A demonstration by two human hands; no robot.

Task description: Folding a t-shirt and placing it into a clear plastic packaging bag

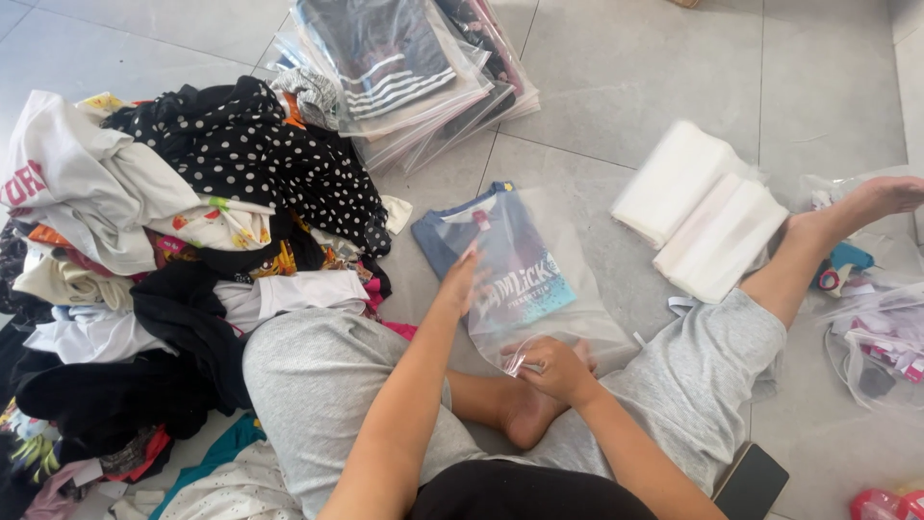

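Right hand pinches the near edge of a clear bag on the floor; left hand, fingers together, presses flat on the blue shirt inside. Loose clothes pile crowds left, packed bags beyond, white bag stacks right.

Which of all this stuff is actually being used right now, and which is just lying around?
In use: left hand, right hand, clear bag, blue shirt.
Lying about: clothes pile, packed bags, empty bag stacks, phone.
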